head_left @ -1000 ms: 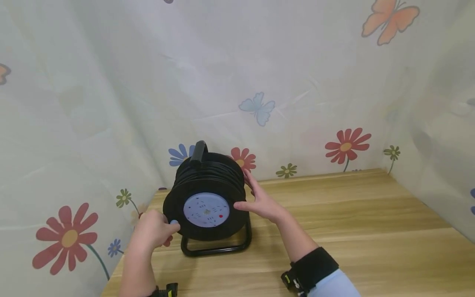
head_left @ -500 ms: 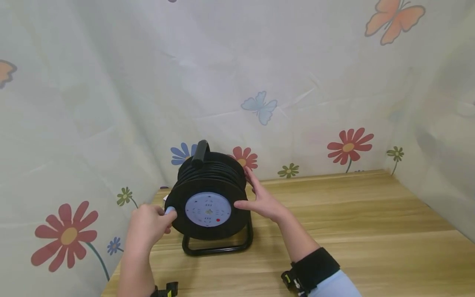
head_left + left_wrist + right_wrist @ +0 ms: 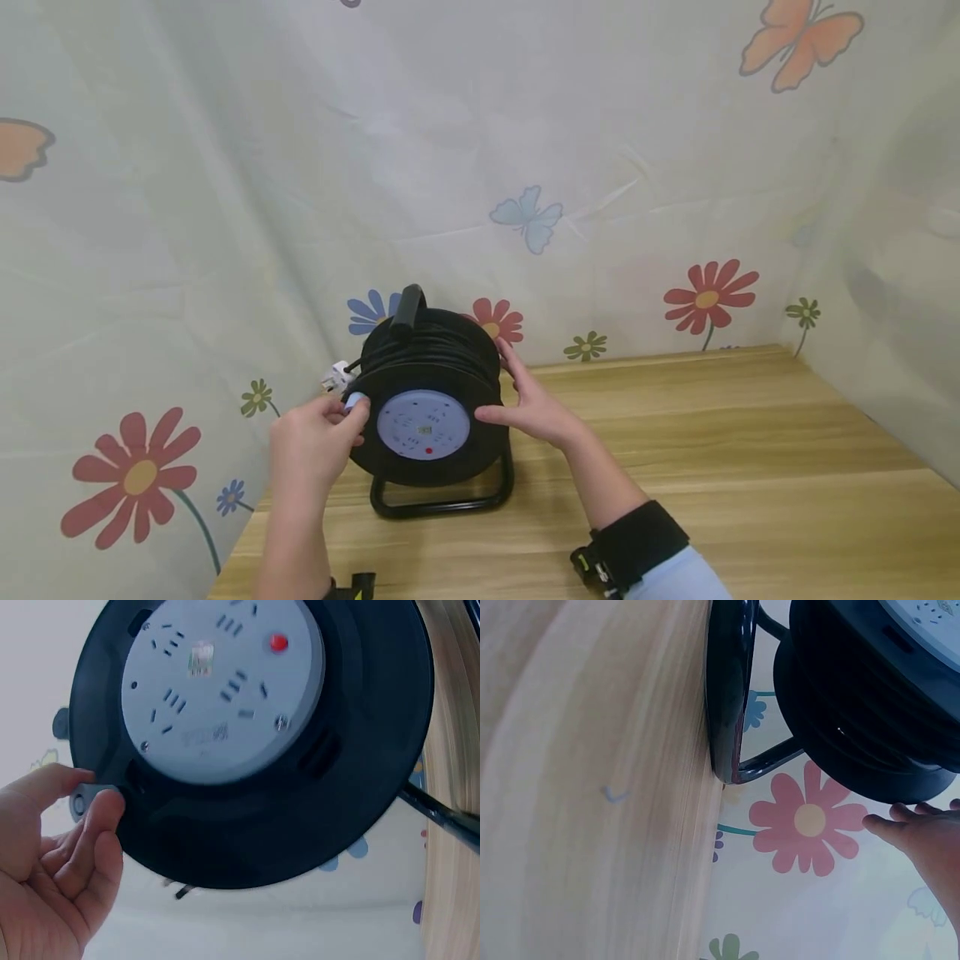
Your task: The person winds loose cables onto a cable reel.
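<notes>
A black cable reel (image 3: 480, 446) wound with black cable stands on the table, its round pale socket panel (image 3: 423, 425) facing me. My left hand (image 3: 313, 437) is at the reel's left edge. Its thumb and fingers pinch a small grey knob (image 3: 84, 801) on the front disc's rim. At the right side of the reel, my right hand (image 3: 536, 408) has its fingers stretched along the disc edges, thumb toward the front rim. In the right wrist view its fingertips are right at the back disc. A white plug (image 3: 337, 377) on a short cable end sticks out behind the left rim.
The reel rests on a black tubular stand (image 3: 442, 507) with a carry handle (image 3: 407, 310) on top. The wooden table (image 3: 675, 467) runs to the right, and a flowered curtain (image 3: 420, 167) hangs close behind the reel and at both sides.
My left hand has carried the knob upward along the left rim. The disc and panel have turned clockwise, the red button moving down and left. The plug has come into view; my right hand stays put.
</notes>
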`<state>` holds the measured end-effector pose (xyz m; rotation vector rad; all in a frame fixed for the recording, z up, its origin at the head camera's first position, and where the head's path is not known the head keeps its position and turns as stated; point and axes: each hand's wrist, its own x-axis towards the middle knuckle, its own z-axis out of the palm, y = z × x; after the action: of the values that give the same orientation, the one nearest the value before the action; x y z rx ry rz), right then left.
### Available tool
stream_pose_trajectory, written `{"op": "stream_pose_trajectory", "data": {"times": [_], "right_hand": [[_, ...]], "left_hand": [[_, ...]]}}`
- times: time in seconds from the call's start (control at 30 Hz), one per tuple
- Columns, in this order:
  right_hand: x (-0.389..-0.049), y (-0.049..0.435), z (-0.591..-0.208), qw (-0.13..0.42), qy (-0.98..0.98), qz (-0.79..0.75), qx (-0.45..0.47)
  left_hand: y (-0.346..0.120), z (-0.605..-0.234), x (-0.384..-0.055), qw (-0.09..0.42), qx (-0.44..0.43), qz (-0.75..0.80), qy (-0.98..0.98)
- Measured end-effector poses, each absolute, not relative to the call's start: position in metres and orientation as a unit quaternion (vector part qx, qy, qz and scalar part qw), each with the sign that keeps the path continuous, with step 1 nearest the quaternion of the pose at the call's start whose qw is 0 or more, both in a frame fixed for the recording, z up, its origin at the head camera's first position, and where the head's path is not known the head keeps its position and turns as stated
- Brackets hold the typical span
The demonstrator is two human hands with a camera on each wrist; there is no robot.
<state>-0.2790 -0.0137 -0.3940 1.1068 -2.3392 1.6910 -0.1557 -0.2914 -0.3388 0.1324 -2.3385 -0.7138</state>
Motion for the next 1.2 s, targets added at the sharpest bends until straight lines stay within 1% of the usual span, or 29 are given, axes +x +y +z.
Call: {"op": "stream_pose_trajectory", "data": {"times": [0.17, 0.33, 0.5, 0.73, 0.93, 1.2], "right_hand": [[-0.269, -0.011, -0.383, 0.012, -0.745, 0.558, 0.366], [-0.283, -0.014, -0.395, 0.017, -0.753, 0.552, 0.358], [-0.284, -0.014, -0.401, 0.016, -0.761, 0.548, 0.347], [-0.284, -0.013, -0.399, 0.014, -0.745, 0.551, 0.375], [-0.285, -0.009, -0.396, 0.011, -0.746, 0.550, 0.375], [-0.280, -0.008, -0.393, 0.013, -0.746, 0.549, 0.377]], "left_hand": [[-0.279, -0.338, -0.158, 0.404, 0.009, -0.284, -0.870], [-0.269, -0.338, -0.158, 0.436, -0.016, -0.300, -0.848], [-0.262, -0.340, -0.158, 0.444, -0.037, -0.305, -0.842], [-0.255, -0.340, -0.158, 0.453, -0.061, -0.311, -0.833], [-0.247, -0.338, -0.159, 0.460, -0.091, -0.310, -0.827], [-0.235, -0.336, -0.157, 0.447, -0.115, -0.321, -0.827]]}}
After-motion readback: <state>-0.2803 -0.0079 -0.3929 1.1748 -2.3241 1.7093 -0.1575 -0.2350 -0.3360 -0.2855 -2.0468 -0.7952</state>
